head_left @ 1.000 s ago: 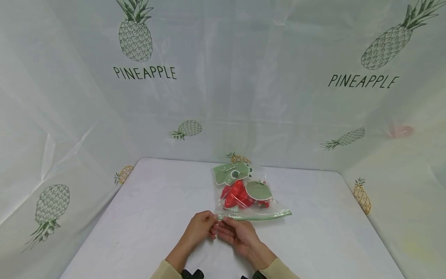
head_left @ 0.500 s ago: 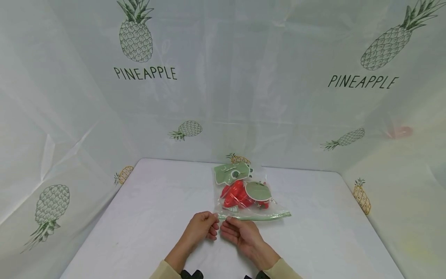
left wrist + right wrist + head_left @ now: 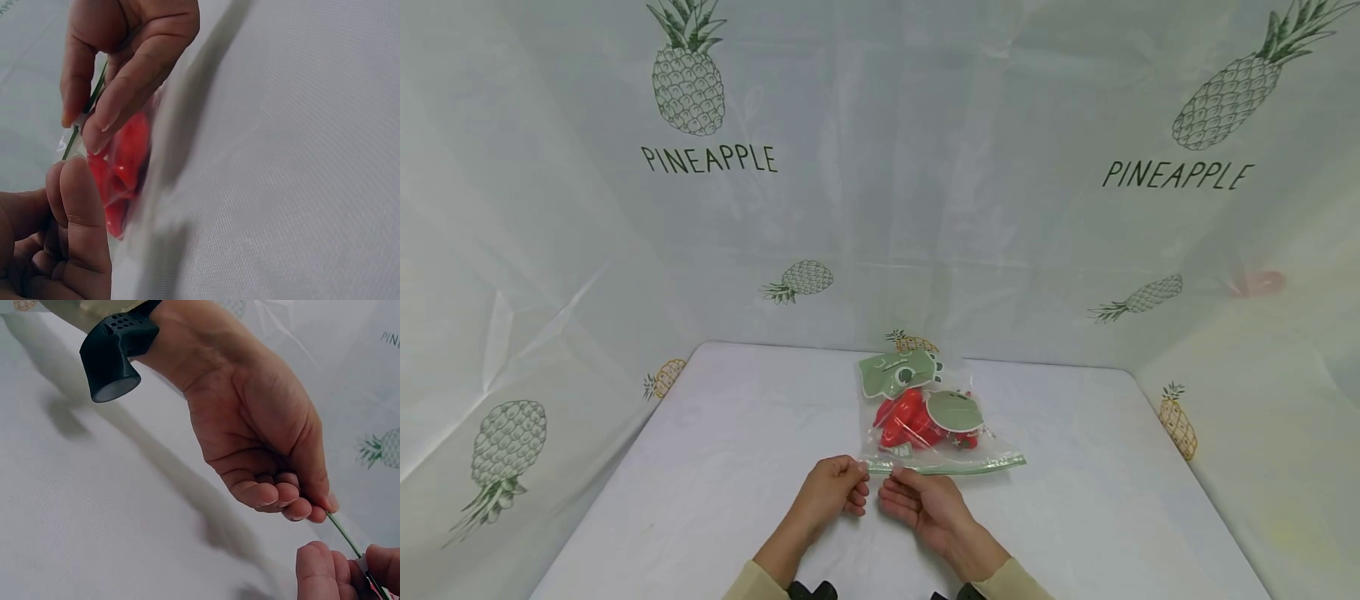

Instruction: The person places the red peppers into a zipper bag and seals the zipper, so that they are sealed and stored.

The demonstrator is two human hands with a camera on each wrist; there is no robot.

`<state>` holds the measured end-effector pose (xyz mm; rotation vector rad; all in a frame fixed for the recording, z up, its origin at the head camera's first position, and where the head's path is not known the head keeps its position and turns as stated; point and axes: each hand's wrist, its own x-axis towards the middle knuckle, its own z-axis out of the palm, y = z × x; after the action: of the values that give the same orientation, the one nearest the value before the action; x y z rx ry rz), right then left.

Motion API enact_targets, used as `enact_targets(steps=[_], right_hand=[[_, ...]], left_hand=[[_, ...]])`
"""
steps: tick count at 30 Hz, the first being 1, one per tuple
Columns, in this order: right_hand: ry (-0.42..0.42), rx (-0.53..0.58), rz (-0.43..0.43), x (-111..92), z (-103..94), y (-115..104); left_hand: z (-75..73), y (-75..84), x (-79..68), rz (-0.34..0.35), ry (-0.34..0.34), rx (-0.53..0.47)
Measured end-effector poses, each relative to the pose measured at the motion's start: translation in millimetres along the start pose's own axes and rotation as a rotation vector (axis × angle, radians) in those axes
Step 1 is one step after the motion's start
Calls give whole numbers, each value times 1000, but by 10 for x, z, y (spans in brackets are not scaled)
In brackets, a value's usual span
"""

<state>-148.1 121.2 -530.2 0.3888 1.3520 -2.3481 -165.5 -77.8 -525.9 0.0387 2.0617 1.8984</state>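
Observation:
A clear zip bag (image 3: 953,413) with green cartoon prints lies on the table, its green-edged seal (image 3: 985,467) facing me. Through the plastic show shiny red things (image 3: 906,423), their kind unclear. My left hand (image 3: 832,492) pinches the left end of the seal between thumb and forefinger. Just to its right, my right hand (image 3: 931,510) pinches a small white slider (image 3: 362,564) on the seal, thumb on one side and fingers on the other. In the left wrist view, the green strip runs from one hand to the other, with the red contents (image 3: 128,159) behind.
The bag and hands are on a white-covered table (image 3: 737,417). Around the table hangs a pale curtain (image 3: 962,167) printed with pineapples. A dark wrist camera (image 3: 112,359) sits on my left wrist.
My right hand has slid a little to the right along the seal, widening the gap between the hands. The left hand has kept its pinch at the corner.

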Motion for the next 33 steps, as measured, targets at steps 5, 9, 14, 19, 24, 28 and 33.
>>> enact_targets(steps=[5,9,14,19,24,28,33], right_hand=[[-12,7,-14,-19,-33,-9],[-14,13,-15,-23,-64,-22],[-5,19,-7,-24,-101,-42],[5,15,-4,-33,-138,-51],[7,19,-5,-47,-163,-61],[8,25,-5,-48,-193,-66],[10,31,-13,-40,-244,-67]], left_hand=[[-10,-16,6,-2,-1,8],[-19,-12,5,-6,-3,-2],[-27,1,-2,-8,-9,-9],[-37,-7,3,-9,-13,-7],[-42,-9,9,-13,-6,-2],[-45,-10,8,-16,-4,1],[-44,-11,3,-16,-5,6]])
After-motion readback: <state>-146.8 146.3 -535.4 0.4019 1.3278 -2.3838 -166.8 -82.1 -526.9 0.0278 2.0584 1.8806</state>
